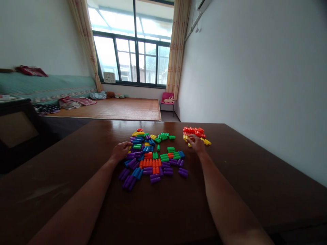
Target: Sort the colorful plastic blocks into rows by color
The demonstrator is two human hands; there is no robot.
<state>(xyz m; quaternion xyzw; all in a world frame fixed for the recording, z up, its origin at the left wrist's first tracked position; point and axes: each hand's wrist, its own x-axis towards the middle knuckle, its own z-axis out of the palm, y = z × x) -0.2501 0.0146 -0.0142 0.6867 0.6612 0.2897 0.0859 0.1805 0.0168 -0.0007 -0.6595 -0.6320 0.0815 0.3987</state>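
Note:
Many coloured plastic blocks lie in a loose spread on the dark brown table (219, 194), with purple blocks (155, 179) nearest me and orange blocks (150, 163) in the middle. At the left edge of the spread, my left hand (122, 150) has its fingers closed by a yellow piece (129, 149). My right hand (196, 142) is over the yellow blocks (207, 142) at the right, its fingers bent on or beside one. Just beyond it sits a group of red-orange blocks (194, 131). Green blocks (163, 136) lie between the two groups.
Past the table's far edge stand a bed with a woven mat (122, 109) and a pink chair (168, 98). A dark cabinet (19, 132) is at the left, and a white wall (255, 68) runs along the right.

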